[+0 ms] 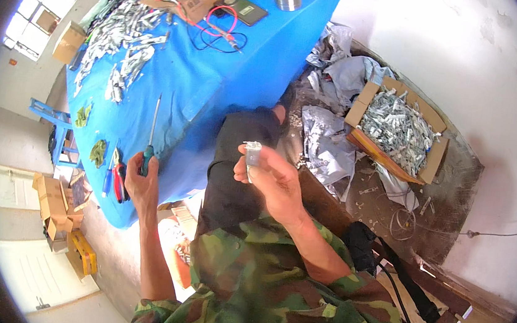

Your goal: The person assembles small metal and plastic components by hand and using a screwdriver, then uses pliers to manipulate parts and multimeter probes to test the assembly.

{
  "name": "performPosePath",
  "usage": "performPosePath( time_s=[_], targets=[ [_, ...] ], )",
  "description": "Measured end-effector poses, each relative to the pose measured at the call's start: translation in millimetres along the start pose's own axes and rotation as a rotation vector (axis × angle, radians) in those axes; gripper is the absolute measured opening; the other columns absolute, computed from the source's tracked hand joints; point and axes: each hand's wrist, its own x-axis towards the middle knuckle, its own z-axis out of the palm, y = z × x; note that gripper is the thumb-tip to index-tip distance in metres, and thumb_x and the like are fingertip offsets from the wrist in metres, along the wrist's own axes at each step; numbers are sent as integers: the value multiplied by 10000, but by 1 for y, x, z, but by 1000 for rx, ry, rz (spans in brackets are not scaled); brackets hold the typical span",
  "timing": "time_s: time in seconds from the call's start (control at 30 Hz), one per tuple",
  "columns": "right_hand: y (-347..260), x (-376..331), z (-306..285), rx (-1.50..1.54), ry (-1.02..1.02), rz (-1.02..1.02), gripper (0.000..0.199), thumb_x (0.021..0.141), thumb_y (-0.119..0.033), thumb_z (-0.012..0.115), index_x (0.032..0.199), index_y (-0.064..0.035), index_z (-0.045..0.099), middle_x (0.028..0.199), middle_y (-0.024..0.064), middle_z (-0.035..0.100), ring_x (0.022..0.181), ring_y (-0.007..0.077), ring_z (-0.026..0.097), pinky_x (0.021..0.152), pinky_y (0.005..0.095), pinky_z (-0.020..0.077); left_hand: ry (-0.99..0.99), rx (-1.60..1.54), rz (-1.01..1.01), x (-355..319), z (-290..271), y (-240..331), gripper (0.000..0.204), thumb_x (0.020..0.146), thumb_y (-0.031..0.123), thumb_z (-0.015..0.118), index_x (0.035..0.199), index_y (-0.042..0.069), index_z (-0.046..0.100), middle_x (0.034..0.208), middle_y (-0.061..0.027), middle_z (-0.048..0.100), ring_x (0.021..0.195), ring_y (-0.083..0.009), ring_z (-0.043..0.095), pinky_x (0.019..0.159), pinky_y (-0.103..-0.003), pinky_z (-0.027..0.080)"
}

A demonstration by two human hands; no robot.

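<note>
The left hand [142,181] curls around a teal-handled screwdriver [147,158], its shaft over the blue cloth [185,86]; the right hand [278,185] pinches a small pale part [252,158] in front of a dark trouser leg [224,189]. Red-handled pliers [118,183] crowd the left hand — just beside it. Beyond lie heaped strips [118,39] and test leads [224,33]; rightward, an open carton [436,160] — brimming with pale pieces [398,128].
</note>
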Motion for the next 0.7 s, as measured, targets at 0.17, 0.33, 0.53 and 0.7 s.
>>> performPosePath(
  time_s=[0.17,0.33,0.53,0.7],
  targets=[
    [-7,-12,11,-110,3,-63,360,1003,-10,530,1356,36,582,1082,96,682,989,162,657,908,336,547,28,168,169,24,6,-20,351,884,174,749,1162,-26,667,1076,-212,725,994,-346,706,894,-417,536],
    [-11,-22,14,-151,-36,-101,345,1005,4,547,1347,32,577,1106,72,668,1001,124,616,918,302,515,21,227,152,34,9,-28,366,897,213,741,1173,-13,658,1121,-208,707,1056,-383,670,925,-450,516],
    [-6,-23,18,-182,-36,-110,349,993,5,555,1340,32,583,1103,74,672,995,133,618,926,303,510,90,375,266,27,-2,-22,372,922,234,729,1208,7,659,1251,-177,666,1206,-359,590,1026,-463,450],
    [0,-21,20,-72,-9,-20,345,1003,-46,573,1340,26,582,1141,102,691,1040,169,656,951,316,515,165,391,334,10,-14,-12,374,913,206,752,1218,10,663,1232,-174,670,1188,-337,608,1018,-450,476]
  ],
)
